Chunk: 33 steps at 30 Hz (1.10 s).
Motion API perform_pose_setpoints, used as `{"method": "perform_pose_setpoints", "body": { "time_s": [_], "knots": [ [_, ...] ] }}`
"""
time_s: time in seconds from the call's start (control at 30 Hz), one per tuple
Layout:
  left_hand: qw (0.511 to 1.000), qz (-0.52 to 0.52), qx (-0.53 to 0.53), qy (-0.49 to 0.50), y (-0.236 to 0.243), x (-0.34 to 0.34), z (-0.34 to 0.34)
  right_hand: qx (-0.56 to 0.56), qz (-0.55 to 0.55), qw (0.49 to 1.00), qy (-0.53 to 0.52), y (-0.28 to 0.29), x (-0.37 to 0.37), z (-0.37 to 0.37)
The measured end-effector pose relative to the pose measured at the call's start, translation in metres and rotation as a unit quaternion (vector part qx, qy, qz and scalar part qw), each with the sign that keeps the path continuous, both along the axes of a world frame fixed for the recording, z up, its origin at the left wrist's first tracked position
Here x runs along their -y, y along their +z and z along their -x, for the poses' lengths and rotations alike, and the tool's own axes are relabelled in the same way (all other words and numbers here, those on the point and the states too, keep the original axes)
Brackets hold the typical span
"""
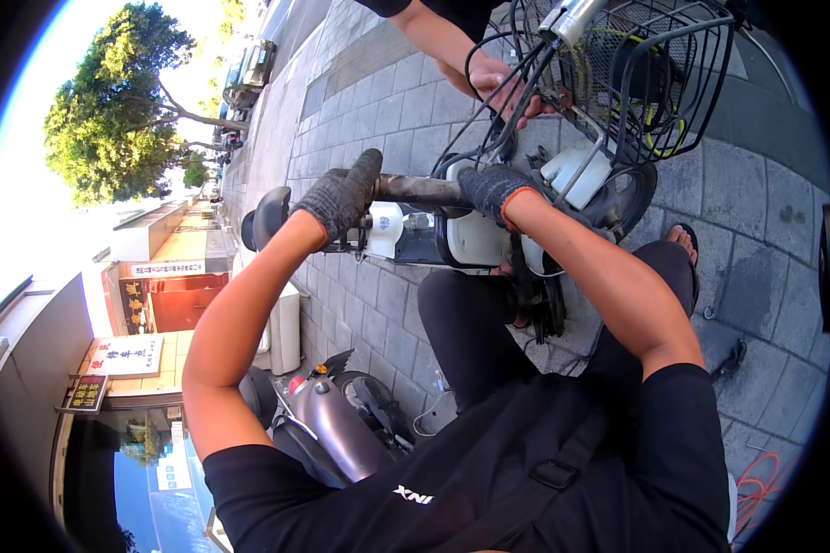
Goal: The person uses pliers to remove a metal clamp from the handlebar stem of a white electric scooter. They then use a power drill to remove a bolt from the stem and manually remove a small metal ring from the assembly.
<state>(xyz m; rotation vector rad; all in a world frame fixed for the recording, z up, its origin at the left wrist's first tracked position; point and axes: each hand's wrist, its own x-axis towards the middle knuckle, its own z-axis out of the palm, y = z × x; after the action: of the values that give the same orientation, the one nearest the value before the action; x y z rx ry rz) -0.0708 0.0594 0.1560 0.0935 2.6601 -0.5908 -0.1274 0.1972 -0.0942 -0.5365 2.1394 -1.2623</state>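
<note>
Both my hands wear dark grey knit gloves with orange cuffs. My left hand (341, 201) is closed at the left end of a dark, worn metal tube (421, 191). At the tube's other end, my right hand (496, 191) is closed too, close to a bundle of black cables (503, 129). The tube lies roughly level across the white electric scooter (475, 240), which is in front of me. Its far-end fittings are hidden by my right glove. Across from me, another person's hands (512, 92) hold the cables beside the handlebar (572, 20).
A black wire basket (664, 74) with a yellow-green cable in it sits at the upper right. Behind my left arm stands a purple-grey scooter (355, 429). On the grey paving lie a dark tool (730, 358) and an orange cord (756, 484). Shopfronts (171, 286) line the left.
</note>
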Motion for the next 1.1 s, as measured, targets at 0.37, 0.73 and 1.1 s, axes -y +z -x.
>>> {"method": "perform_pose_setpoints", "body": {
  "time_s": [0.37,0.73,1.1],
  "knots": [
    [0.968,-0.115,-0.076,-0.209,-0.002,0.028,0.004,0.013,0.011,1.0,-0.009,-0.018,0.01,-0.003],
    [0.979,-0.069,0.026,0.189,-0.006,-0.002,0.005,0.095,0.015,0.994,-0.043,0.024,-0.016,-0.01],
    [0.999,-0.029,-0.004,0.026,0.014,0.006,-0.016,0.085,0.017,0.996,-0.023,0.025,-0.014,-0.011]
  ]
}}
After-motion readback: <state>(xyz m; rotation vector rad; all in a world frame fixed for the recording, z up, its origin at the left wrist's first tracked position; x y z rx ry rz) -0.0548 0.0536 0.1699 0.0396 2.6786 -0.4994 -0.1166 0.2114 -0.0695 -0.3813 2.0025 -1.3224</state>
